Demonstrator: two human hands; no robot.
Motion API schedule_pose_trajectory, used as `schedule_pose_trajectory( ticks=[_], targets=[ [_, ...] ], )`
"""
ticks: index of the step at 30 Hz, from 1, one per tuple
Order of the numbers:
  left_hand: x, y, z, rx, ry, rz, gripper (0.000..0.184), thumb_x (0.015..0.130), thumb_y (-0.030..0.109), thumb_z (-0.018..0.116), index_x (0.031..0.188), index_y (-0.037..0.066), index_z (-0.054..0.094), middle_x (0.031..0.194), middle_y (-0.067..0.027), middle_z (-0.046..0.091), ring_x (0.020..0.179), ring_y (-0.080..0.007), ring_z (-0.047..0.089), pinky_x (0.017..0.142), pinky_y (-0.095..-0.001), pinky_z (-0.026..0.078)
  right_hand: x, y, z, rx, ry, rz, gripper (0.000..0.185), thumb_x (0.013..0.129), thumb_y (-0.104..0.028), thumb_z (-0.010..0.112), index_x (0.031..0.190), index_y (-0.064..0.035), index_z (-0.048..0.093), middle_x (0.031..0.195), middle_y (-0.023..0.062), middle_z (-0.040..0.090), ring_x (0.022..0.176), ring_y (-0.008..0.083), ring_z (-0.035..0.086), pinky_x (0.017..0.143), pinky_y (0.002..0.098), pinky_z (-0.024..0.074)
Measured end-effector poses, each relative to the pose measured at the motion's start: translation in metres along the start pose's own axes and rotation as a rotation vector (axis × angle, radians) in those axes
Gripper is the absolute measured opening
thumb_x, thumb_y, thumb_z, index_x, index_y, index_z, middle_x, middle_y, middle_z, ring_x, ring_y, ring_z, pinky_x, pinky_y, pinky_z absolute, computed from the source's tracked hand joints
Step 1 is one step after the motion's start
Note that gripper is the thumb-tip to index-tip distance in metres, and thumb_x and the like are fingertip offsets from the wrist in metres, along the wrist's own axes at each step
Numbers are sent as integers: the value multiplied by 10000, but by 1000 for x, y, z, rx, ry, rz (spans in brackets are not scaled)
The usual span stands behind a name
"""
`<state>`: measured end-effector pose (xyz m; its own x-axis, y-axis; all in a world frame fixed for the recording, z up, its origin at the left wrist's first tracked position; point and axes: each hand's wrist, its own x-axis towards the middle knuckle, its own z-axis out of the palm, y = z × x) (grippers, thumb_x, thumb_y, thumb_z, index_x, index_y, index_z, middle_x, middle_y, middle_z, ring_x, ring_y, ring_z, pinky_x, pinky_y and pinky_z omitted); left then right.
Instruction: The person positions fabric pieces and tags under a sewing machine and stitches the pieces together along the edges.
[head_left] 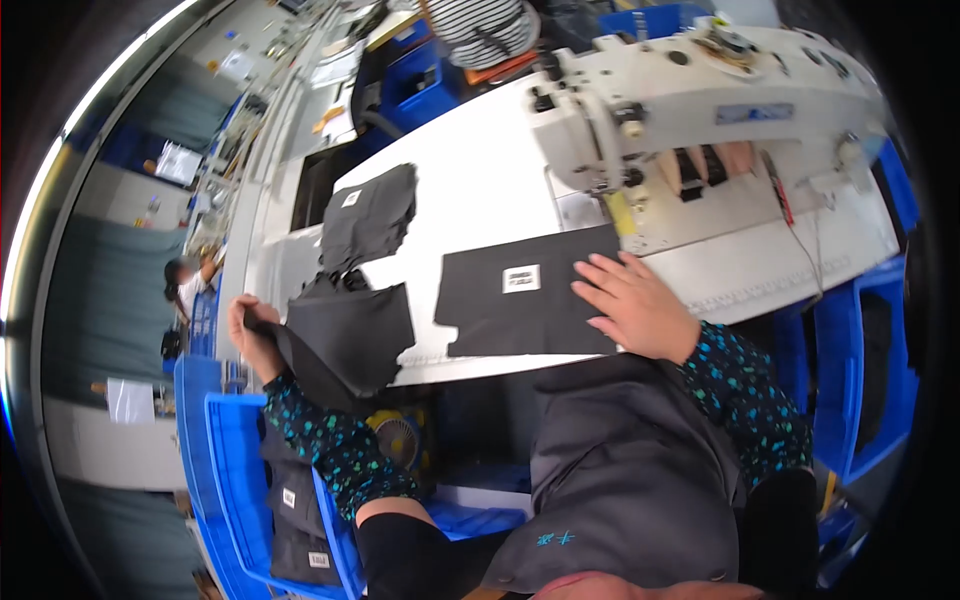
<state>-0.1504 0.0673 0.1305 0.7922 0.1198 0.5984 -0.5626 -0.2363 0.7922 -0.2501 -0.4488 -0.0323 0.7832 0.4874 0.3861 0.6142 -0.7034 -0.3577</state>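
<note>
A dark fabric panel with a white printed label lies flat on the white sewing table, its upper right corner near the sewing machine's needle area. My right hand rests on the panel's right end with its fingers spread. At the table's left edge, my left hand is closed on the edge of a dark fabric piece, part of which lies on the table and part hangs over the front edge. Behind that piece sits a stack of dark pieces with a white label on top.
The white sewing machine stands at the back right, with a red-handled tool beside it. Blue bins with labelled dark pieces are at the lower left, others at right. Two people are further back.
</note>
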Motion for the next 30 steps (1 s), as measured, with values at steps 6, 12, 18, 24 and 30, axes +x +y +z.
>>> schedule_pose_trajectory(
  ticks=[6, 12, 18, 24, 30],
  targets=[
    [-35, 57, 225, 524, -661, 52, 343, 1014, 287, 518, 912, -15, 646, 739, -101, 581, 693, -194, 571, 653, -322, 458, 0, 3, 7, -12, 8, -8, 460, 934, -305, 636, 1322, -62, 589, 1459, 107, 514, 1394, 286, 430, 1156, 498, 315],
    [-110, -50, 361, 322, -886, 269, 181, 903, 177, 698, 996, 29, 651, 860, -119, 646, 798, -327, 622, 725, -390, 488, -1, 5, 1, -1, 53, -45, 274, 805, -238, 689, 1010, -59, 717, 1087, 99, 678, 1140, 290, 585, 1092, 457, 369],
    [-122, -44, 364, 591, -688, 390, 178, 830, 174, 777, 881, 63, 646, 844, -75, 621, 835, -297, 588, 762, -404, 448, -2, 6, 14, 97, 174, -43, 248, 703, -156, 731, 912, -35, 675, 1020, 140, 648, 1103, 326, 583, 1118, 469, 362],
    [-119, -53, 357, 538, -712, 322, 195, 794, 162, 811, 837, 43, 662, 842, -81, 599, 777, -276, 571, 735, -382, 459, -5, 3, 10, 17, 146, -24, 110, 777, -203, 714, 726, -109, 691, 895, 69, 657, 1007, 251, 601, 1042, 425, 400],
    [-126, -45, 346, 340, -691, 206, 166, 780, 66, 809, 838, 14, 662, 813, -84, 572, 747, -237, 588, 669, -322, 484, -6, 4, -8, 217, 527, 341, 184, 817, -207, 743, 873, -52, 659, 893, 93, 639, 885, 277, 619, 792, 402, 497]
  ],
)
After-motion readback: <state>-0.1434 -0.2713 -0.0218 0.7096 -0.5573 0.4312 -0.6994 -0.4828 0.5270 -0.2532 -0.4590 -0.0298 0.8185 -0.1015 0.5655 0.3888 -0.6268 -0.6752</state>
